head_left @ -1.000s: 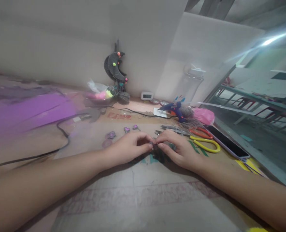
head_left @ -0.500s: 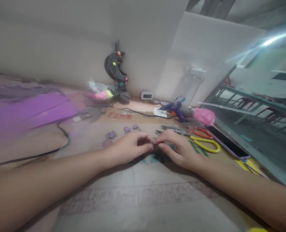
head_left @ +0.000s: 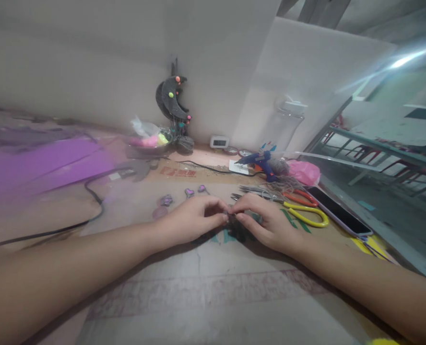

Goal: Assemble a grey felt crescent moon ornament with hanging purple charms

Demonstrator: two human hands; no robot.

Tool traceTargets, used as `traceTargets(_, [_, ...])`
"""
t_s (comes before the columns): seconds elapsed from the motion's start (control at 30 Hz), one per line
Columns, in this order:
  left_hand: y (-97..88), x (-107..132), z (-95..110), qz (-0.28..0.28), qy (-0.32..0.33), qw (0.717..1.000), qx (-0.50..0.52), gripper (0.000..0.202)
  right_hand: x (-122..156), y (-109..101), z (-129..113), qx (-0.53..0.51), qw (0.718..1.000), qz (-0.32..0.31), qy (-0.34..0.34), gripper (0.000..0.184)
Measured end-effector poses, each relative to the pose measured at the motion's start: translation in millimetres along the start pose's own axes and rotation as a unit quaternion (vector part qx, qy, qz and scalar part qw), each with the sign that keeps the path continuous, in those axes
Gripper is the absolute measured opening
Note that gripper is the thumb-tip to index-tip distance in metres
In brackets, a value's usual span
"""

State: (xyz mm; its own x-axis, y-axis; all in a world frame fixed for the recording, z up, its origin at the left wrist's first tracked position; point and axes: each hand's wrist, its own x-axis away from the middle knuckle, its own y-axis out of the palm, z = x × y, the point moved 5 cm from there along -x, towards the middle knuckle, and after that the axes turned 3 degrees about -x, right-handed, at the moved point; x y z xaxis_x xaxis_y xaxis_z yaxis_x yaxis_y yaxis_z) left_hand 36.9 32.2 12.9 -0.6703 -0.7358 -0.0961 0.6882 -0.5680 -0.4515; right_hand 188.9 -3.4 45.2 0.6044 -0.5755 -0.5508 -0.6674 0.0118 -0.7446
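My left hand (head_left: 198,216) and my right hand (head_left: 259,216) meet fingertip to fingertip over the cardboard sheet (head_left: 213,292). Both are closed in a pinch around a small dark piece (head_left: 231,218), mostly covered by the fingers; its kind cannot be made out. Just beyond my left hand lie a grey-and-purple piece (head_left: 166,200) and two small purple heart-like pieces, one (head_left: 189,192) left of the other (head_left: 202,189). Scissors with yellow handles (head_left: 308,215) rest close behind my right hand, alongside a red-handled tool (head_left: 301,197).
A blue glue gun (head_left: 259,162) stands at the back, its cord running left. A phone (head_left: 337,211) lies at the right edge by a pink bundle (head_left: 304,172). Near the wall are a small white clock (head_left: 219,142), a dark crescent ornament (head_left: 172,98) and a bowl of colourful bits (head_left: 150,148).
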Motion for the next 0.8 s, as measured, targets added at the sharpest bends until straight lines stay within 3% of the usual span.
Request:
traceTargets(0.4, [-0.9,0.5,2.3,-0.003,-0.004,1.0,-0.02,0.017,-1.5,3.0,1.7,0.005,0.999,-0.025,0.03,0.011])
traceTargets(0.8, [-1.3,0.5,1.3,0.003,0.003,1.0,-0.018,0.016,-1.0,1.8,0.7,0.004,1.0,-0.017,0.016,0.013])
